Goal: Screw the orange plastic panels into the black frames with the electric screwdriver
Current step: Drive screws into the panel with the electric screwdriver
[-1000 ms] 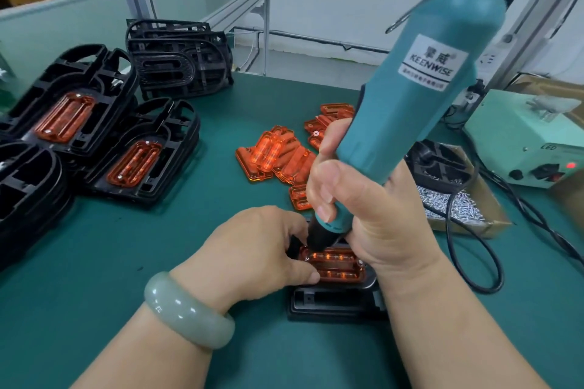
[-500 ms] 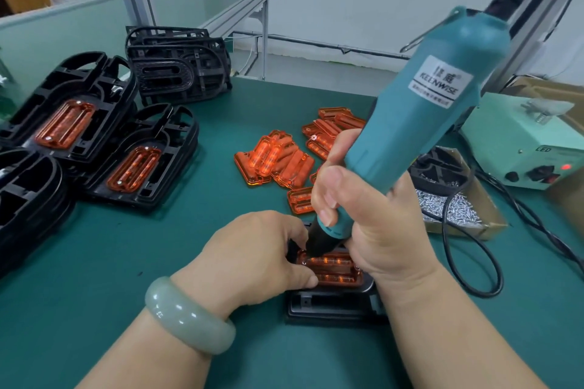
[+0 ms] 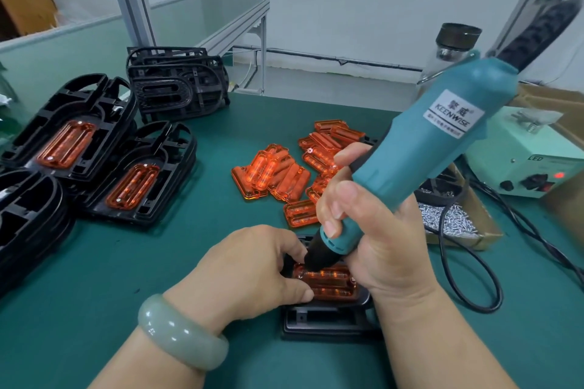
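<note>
Teal electric screwdriver [image 3: 420,161] is clasped in the right hand [image 3: 373,240], tip down on the orange panel [image 3: 331,286], which sits in a black frame [image 3: 328,322] on the green surface [image 3: 94,262]; the left hand [image 3: 249,271] pinches the panel's left edge

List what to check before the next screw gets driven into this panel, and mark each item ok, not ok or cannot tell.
1. Right hand grips the teal electric screwdriver: ok.
2. Screwdriver's black nose is set at the far left corner of the orange plastic panel: ok.
3. Bit seated in a screw: cannot tell, the tip is hidden.
4. Left hand holds that panel down in the black plastic frame: ok.
5. Silver screws ready in the cardboard box at the right: ok.
6. Black cable lies off the frame: ok.
</note>
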Demonstrator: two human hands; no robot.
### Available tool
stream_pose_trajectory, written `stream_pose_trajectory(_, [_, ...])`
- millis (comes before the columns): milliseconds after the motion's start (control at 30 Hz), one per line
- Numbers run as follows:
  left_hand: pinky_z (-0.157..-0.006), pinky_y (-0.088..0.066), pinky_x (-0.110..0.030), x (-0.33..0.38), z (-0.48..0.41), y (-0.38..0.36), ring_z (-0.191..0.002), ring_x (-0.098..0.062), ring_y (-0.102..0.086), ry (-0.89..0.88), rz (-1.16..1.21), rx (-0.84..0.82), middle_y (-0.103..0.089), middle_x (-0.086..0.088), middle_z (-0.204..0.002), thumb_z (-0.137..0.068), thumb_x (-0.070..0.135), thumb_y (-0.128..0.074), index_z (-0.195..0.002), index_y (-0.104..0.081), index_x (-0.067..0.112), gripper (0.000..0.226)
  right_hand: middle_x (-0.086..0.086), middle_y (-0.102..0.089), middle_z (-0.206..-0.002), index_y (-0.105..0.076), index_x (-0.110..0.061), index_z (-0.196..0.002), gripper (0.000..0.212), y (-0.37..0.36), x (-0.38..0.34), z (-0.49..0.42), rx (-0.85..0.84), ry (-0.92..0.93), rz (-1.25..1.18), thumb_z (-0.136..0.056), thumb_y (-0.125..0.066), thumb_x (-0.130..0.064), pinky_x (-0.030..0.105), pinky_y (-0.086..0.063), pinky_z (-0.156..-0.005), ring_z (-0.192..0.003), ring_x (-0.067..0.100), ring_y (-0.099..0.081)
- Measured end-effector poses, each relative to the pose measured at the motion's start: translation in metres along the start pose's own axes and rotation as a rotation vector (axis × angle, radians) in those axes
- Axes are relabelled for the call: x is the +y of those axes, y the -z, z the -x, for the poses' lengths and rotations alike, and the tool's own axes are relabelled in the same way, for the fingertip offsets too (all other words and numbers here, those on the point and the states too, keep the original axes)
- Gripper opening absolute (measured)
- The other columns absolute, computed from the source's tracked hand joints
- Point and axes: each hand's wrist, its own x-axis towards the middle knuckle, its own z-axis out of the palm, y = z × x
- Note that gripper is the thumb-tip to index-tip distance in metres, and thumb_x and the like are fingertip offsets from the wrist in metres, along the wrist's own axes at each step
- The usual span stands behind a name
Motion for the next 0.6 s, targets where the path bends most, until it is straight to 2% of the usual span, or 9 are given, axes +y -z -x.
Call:
stream_pose_trajectory(167, [-0.062,-0.044,-0.024,-0.001,-0.001,0.0,-0.062,-0.001,-0.048,0.013,0.037,-0.018,-0.053,0.013,-0.071,-0.067,0.051,-0.076,-0.089,-0.058,0.047,0.029,-0.001,-0.049,-0.055,-0.063,-0.016,-0.092,0.019,0.0,-0.002,-0.001,0.016,0.031,0.006,-0.073,-0.061,-0.013,0.023,-0.041,-0.051,-0.042,0.013,-0.044])
stream_pose_trajectory(267, [-0.06,-0.039,-0.022,0.0,-0.003,0.001,-0.061,-0.001,-0.048,0.018,0.05,-0.024,-0.053,0.014,-0.07,-0.068,0.049,-0.077,-0.088,-0.057,0.047,0.028,-0.002,-0.049,-0.053,-0.062,-0.017,-0.093,0.018,0.001,-0.003,-0.001,0.013,0.053,0.023,-0.075,-0.061,-0.014,0.024,-0.041,-0.051,-0.043,0.013,-0.045])
stream_pose_trajectory(367, [-0.057,-0.037,-0.022,0.001,-0.002,0.001,-0.059,0.0,-0.047,0.025,0.002,-0.022,-0.053,0.013,-0.069,-0.069,0.05,-0.076,-0.089,-0.058,0.044,0.028,-0.002,-0.049,-0.053,-0.067,-0.022,-0.086,0.015,-0.001,-0.002,0.0,-0.003,0.057,0.043,-0.074,-0.061,-0.014,0.023,-0.04,-0.051,-0.043,0.014,-0.043])
stream_pose_trajectory(467, [-0.055,-0.034,-0.023,0.003,-0.002,0.0,-0.06,0.001,-0.046,0.033,-0.021,-0.022,-0.052,0.014,-0.068,-0.067,0.052,-0.075,-0.074,-0.054,0.045,0.024,-0.003,-0.049,-0.054,-0.061,-0.016,-0.093,0.019,0.001,-0.009,-0.003,0.011,0.113,-0.093,-0.075,-0.059,-0.01,0.022,-0.036,-0.051,-0.042,0.011,-0.045])
stream_pose_trajectory(600, [-0.058,-0.036,-0.021,0.003,-0.003,0.0,-0.065,0.002,-0.049,0.054,0.012,-0.021,-0.053,0.016,-0.073,-0.066,0.051,-0.077,-0.096,-0.062,0.047,0.034,-0.008,-0.048,-0.056,-0.053,-0.016,-0.1,0.024,0.018,-0.026,-0.01,0.128,0.15,-0.123,-0.078,-0.063,-0.013,0.021,-0.036,-0.053,-0.044,0.007,-0.045])
